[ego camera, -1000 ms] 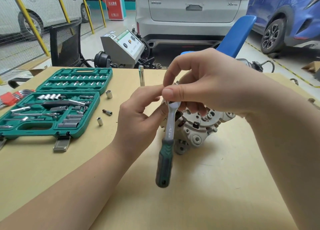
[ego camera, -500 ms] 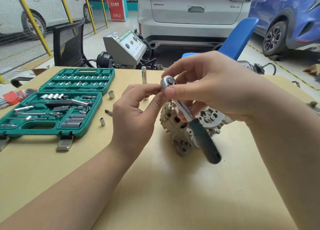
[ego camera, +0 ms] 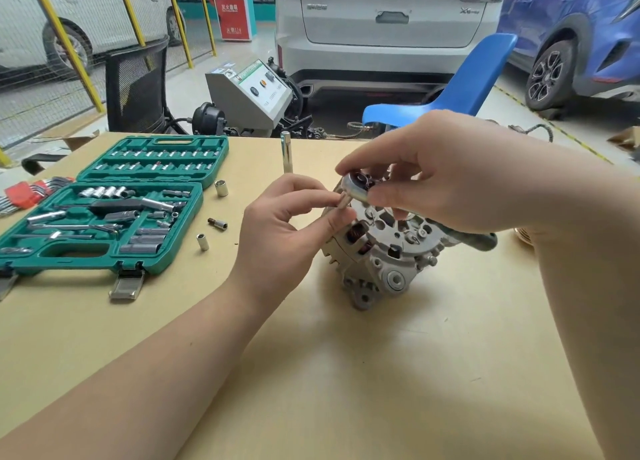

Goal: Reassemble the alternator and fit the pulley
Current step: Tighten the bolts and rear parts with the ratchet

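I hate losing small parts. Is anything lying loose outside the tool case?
Yes. Three small sockets lie loose on the table right of the green case, and a long socket stands upright farther back.

You have one alternator [ego camera: 388, 251], one ratchet [ego camera: 356, 189], one open socket case [ego camera: 104, 210]. On the counter [ego camera: 346, 373]: two loose sockets [ego camera: 221, 187], one bit [ego camera: 217, 224], one upright extension [ego camera: 286, 152], one hex-key set [ego camera: 24, 194]. Two chairs [ego camera: 450, 96], three cars [ego camera: 388, 26] behind.

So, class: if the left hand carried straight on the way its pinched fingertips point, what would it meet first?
Most likely the ratchet head held by the right hand; the left hand pinches a small bit aimed at it, though depth is uncertain.
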`<control>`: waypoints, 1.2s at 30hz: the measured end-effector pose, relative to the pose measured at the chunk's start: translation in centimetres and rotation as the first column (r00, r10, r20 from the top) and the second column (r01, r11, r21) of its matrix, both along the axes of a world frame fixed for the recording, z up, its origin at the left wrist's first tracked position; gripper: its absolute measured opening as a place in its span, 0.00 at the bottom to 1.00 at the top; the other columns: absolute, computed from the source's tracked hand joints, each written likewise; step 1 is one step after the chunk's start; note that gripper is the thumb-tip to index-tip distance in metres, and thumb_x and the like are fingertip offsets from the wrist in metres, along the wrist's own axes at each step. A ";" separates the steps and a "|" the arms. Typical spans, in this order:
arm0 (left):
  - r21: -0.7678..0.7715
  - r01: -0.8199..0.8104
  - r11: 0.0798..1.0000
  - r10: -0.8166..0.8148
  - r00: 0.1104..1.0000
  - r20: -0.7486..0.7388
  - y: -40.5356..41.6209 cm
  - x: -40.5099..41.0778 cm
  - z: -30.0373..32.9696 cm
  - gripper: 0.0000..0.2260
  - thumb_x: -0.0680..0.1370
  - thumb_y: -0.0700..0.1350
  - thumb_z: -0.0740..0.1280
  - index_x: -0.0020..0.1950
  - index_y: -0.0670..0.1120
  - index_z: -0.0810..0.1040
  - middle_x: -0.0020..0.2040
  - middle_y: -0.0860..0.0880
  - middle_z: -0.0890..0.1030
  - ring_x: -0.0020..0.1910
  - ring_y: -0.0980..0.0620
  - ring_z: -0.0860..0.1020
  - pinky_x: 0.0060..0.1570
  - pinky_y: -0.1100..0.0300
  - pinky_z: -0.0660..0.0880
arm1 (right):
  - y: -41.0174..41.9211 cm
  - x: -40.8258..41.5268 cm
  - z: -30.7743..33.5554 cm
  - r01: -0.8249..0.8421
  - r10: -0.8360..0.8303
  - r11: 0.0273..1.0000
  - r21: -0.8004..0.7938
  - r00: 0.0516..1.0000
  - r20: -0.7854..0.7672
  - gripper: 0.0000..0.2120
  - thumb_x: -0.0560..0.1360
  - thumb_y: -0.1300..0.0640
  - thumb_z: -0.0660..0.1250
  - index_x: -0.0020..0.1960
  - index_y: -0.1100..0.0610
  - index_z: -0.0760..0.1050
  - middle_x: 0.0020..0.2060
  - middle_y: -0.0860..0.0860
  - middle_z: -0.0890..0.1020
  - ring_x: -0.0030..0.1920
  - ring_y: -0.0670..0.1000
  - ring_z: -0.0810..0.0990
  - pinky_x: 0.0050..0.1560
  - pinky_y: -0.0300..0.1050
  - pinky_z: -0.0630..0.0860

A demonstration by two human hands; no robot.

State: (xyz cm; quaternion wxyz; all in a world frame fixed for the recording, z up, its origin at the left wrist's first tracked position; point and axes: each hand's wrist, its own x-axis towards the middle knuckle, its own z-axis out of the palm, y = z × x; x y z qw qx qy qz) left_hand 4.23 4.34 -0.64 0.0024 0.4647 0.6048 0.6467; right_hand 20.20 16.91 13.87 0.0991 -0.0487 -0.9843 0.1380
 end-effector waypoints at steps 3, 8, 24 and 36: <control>0.005 0.011 1.000 -0.012 0.999 0.030 0.0 0.1 -0.1 0.07 0.76 0.47 0.80 0.53 0.52 0.90 0.50 0.52 0.84 0.53 0.45 0.83 0.56 0.42 0.80 | 0.4 -0.1 -0.2 0.028 -0.027 0.999 0.031 1.000 -0.015 0.12 0.81 0.51 0.66 0.62 0.41 0.82 0.44 0.24 0.76 0.40 0.32 0.78 0.35 0.27 0.72; 0.009 0.013 1.000 -0.013 0.999 0.035 0.0 0.3 0.0 0.07 0.76 0.48 0.80 0.53 0.54 0.89 0.50 0.52 0.84 0.52 0.46 0.83 0.56 0.41 0.81 | 0.4 -0.4 -0.3 0.055 -0.056 0.996 0.074 0.998 0.022 0.14 0.83 0.52 0.66 0.65 0.38 0.79 0.47 0.29 0.77 0.45 0.40 0.78 0.39 0.28 0.71; -0.010 -0.048 0.999 0.046 0.987 -0.156 0.0 0.9 0.7 0.05 0.83 0.47 0.71 0.54 0.51 0.87 0.48 0.55 0.81 0.52 0.53 0.80 0.55 0.60 0.76 | -2.3 -0.7 -0.2 0.255 -0.259 0.963 -0.086 0.965 -0.035 0.13 0.74 0.39 0.74 0.48 0.47 0.82 0.33 0.45 0.85 0.29 0.43 0.84 0.38 0.49 0.85; -0.017 -0.050 0.999 0.046 0.980 -0.194 0.3 1.1 0.8 0.08 0.84 0.44 0.71 0.57 0.41 0.88 0.51 0.52 0.81 0.53 0.50 0.80 0.57 0.58 0.76 | -3.0 -0.6 -0.2 0.247 -0.243 0.968 0.044 0.966 -0.084 0.10 0.76 0.43 0.74 0.55 0.44 0.82 0.42 0.40 0.81 0.43 0.46 0.81 0.46 0.50 0.81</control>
